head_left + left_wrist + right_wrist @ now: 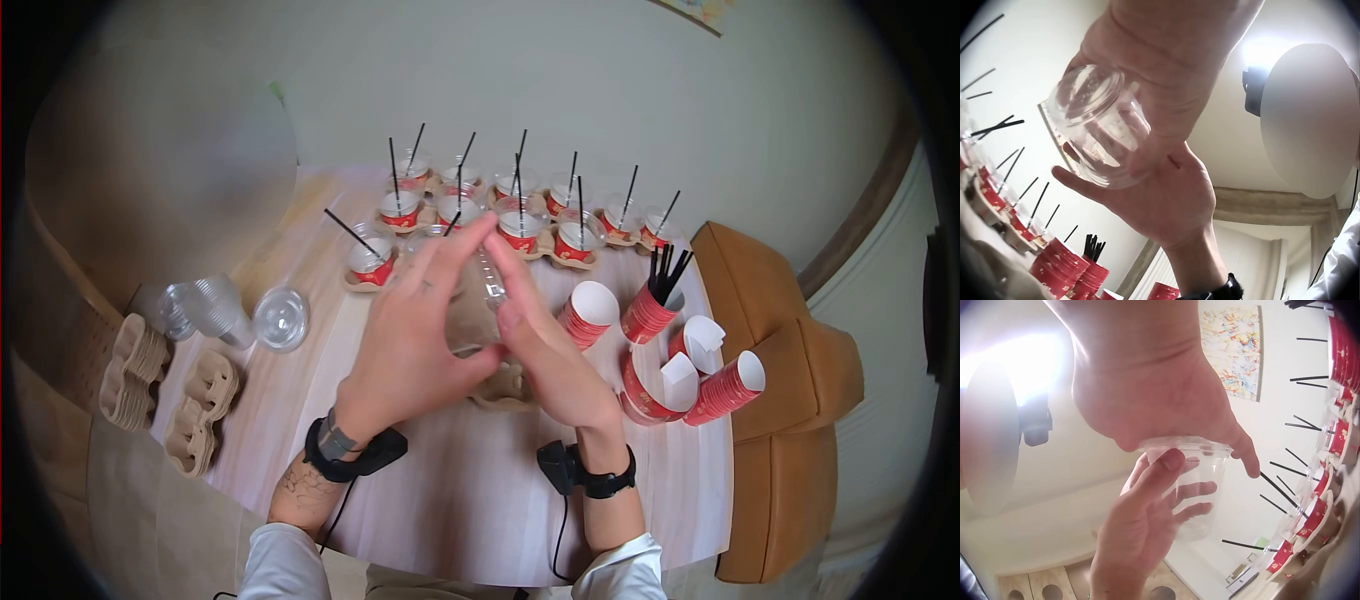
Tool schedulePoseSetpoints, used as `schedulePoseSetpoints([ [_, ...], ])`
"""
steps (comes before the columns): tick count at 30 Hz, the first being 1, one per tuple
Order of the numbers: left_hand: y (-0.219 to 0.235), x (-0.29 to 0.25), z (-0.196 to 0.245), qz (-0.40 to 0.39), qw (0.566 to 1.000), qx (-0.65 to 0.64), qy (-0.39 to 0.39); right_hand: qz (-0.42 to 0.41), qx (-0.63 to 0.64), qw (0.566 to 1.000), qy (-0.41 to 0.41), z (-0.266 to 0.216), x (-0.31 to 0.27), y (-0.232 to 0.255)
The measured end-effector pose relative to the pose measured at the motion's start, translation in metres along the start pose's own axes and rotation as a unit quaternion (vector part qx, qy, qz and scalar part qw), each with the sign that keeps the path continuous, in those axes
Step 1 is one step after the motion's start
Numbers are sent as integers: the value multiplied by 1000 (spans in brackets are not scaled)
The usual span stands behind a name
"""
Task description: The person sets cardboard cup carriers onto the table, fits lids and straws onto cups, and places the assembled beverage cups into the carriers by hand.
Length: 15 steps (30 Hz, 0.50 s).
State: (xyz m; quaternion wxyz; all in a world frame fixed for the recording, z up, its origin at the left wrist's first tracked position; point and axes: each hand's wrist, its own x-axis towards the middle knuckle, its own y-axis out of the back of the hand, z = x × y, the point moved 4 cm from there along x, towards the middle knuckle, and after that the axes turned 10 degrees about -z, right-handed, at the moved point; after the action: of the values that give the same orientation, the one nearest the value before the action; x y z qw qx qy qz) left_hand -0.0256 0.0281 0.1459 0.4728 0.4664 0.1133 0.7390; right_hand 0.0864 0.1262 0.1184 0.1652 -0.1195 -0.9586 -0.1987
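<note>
Both hands raised over the table [480,500], cradling a clear cup [478,305] between them. Left hand [415,325] wrapped round its side, fingers curled on the plastic; right hand [550,350] gripping the other side, thumb at the rim. Under the cup, a pulp carrier [505,385]. Left of the cup, spare carriers [165,385], stacked clear cups [200,305] and a dome lid [280,318]. Right of it, red sleeves [690,375] and loose straws [668,272]. Beyond the cup, filled cups with straws [515,215] in rows.

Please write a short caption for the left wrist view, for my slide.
Both hands, left hand and right hand, hold a clear plastic cup above rows of red cups with straws.
</note>
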Motion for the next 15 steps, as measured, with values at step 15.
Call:
schedulePoseSetpoints([
  [15, 18, 3, -19, 56, 995, -70, 49, 486, -388, 772, -132, 55, -86, 155],
])
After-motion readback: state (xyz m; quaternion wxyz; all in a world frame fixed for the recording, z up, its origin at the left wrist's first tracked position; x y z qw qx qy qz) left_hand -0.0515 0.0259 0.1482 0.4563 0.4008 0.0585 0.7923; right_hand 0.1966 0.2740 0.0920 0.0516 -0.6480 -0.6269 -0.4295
